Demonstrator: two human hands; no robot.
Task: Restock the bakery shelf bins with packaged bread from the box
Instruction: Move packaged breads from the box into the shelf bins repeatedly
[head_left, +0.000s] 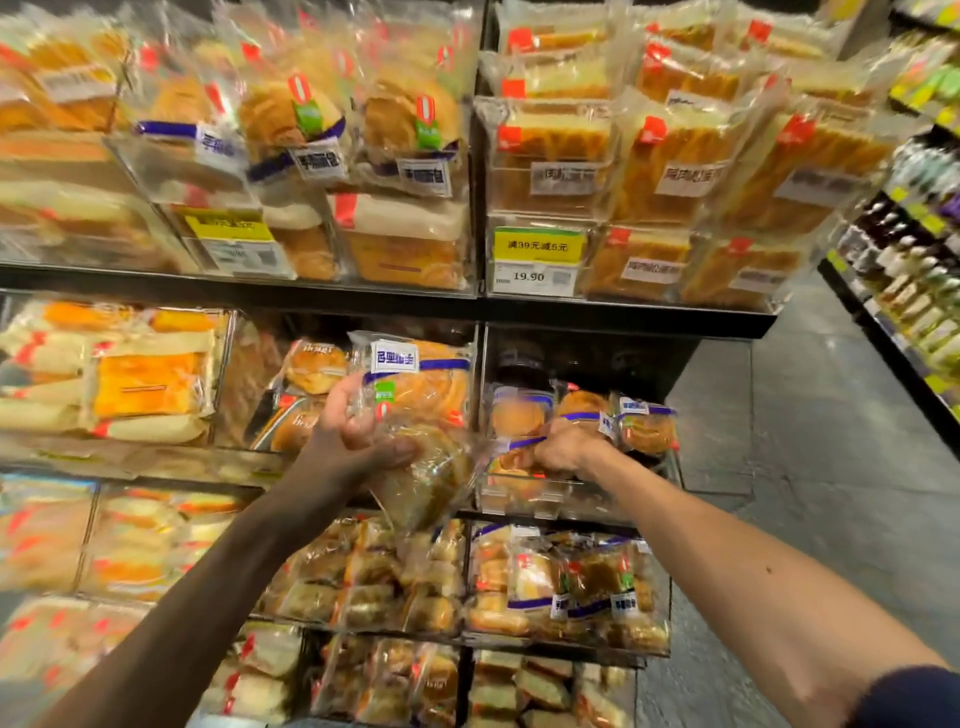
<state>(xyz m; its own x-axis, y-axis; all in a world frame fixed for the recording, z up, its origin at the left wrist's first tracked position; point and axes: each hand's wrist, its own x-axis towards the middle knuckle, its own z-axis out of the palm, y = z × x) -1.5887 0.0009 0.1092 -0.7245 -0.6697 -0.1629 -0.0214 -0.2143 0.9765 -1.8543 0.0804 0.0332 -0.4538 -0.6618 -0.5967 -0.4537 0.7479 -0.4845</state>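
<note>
The yellow shelf tag (540, 246) reads 满39元减5元, its price label (530, 277) 19.90.

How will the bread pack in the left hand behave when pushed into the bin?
Probably light and soft: the left hand alone holds the pack. The clear wrap looks glossy and crinkled, so likely slippery and floppy at its edges. Pushed into the bin, where the right hand grips another pack, the bread would likely squash rather than slide.

Black shelves (363, 301) carry clear bins (545, 499) side by side, each packed with bagged bread (670, 171). A yellow price tag (538, 247) fronts one upper bin. The rack stands on a grey floor (831, 467).
</note>
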